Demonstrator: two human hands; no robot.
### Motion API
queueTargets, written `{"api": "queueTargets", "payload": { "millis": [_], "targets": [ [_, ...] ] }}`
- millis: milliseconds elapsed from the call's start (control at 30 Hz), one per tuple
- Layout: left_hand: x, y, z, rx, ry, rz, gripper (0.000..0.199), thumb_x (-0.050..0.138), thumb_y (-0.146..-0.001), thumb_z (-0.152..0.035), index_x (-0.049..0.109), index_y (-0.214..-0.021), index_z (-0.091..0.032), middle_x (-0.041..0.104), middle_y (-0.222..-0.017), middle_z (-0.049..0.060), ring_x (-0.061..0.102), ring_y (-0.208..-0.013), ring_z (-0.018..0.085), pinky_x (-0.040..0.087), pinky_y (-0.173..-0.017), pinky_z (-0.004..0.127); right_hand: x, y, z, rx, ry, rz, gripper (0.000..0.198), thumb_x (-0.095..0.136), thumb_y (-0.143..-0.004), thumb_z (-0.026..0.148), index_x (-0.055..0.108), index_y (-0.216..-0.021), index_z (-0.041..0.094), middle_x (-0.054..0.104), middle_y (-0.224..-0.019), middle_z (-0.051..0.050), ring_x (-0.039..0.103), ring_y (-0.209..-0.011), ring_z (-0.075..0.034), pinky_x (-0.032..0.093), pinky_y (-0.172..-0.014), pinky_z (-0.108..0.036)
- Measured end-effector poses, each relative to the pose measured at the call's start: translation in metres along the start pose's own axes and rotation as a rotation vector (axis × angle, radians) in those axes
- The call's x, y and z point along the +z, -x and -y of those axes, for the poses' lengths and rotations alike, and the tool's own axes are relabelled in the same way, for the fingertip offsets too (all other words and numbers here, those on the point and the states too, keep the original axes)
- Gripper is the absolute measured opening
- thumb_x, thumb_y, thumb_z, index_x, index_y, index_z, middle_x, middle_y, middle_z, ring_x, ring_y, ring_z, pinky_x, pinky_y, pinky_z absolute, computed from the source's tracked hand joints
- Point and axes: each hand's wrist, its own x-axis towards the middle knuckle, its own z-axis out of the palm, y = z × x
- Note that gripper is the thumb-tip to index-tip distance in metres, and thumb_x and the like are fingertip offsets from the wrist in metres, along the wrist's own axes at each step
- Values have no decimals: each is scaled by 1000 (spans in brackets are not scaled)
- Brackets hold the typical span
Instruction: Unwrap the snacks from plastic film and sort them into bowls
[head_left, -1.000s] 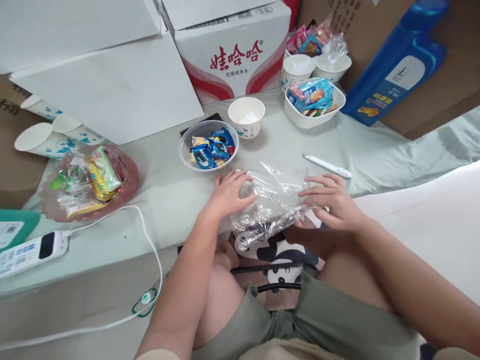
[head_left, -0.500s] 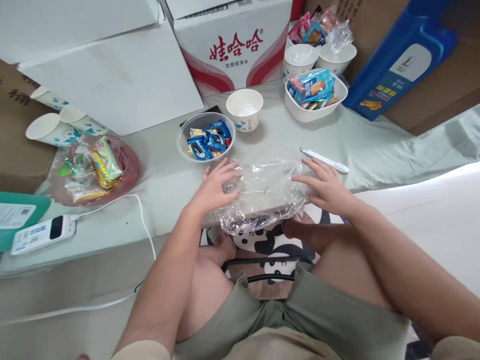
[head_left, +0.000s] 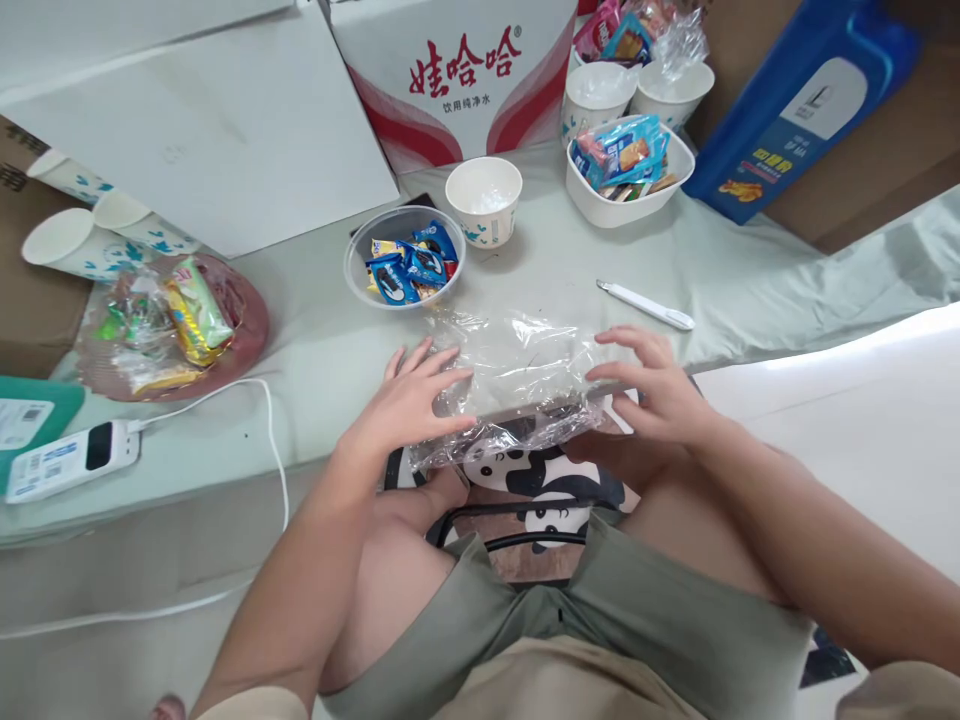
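Head view shows the left hand (head_left: 405,405) and right hand (head_left: 662,395) wide, at two sides of the film (head_left: 517,365), by the near edge of the desk (head_left: 322,345). Compared with one second ago, film lies broader — so it seems less bunched; whether they pinch it, I cannot tell.

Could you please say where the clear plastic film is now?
In the head view, the clear plastic film lies near the centre, between the left hand and right hand, partly hanging off the table.
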Motion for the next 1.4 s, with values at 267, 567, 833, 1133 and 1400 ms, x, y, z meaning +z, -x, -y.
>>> {"api": "queueTargets", "payload": {
  "millis": [267, 567, 833, 1133, 1400],
  "targets": [
    [3, -12, 0, -23, -8, -47, 63, 61, -87, -61, 58, -142, -32, 32, -168, 4, 15, -158, 39, 8, -125, 67, 15, 8, 13, -63, 157, 191, 24, 68, -85, 25, 71, -109, 29, 46, -157, -8, 37, -147, -39, 28, -117, -64],
    [-6, -10, 9, -32, 158, -123, 67, 44, -90, -73, 60, -140, -31, 32, -168, 4, 7, -159, 42, 6, -122, 71, -2, -12, 34, 70, -291, -251, 16, 65, -75, 16, 54, -69, 26, 74, -70, 4, 77, -85, -23, 51, -104, -48],
    [-14, 13, -4, 286, 309, -97, 89, 70, -63, -83, 66, -130, -25, 50, -157, 12, 24, -156, 40, 23, -125, 61, -7, -23, 29, 700, -562, -192, 29, 62, -73, 20, 39, -56, 25, 78, -83, -3, 75, -83, -23, 58, -68, -37],
    [-8, 0, -16, 45, 759, -311, 29, 64, -83, -48, 71, -77, -20, 79, -100, 10, 73, -100, 26, 56, -96, 42, -8, -17, 12, 416, -489, 348, 21, 62, -81, 38, 58, -65, 24, 73, -126, -10, 57, -135, -36, 37, -116, -67],
    [-10, -12, -13, -452, 1186, -281, 21, 64, -68, -36, 60, -61, -17, 77, -78, 8, 74, -72, 20, 46, -54, 23, -5, -23, 5, 635, -428, 137, 30, 61, -86, 49, 44, -74, 27, 77, -83, -8, 71, -111, -35, 54, -95, -56]
  ]
}}
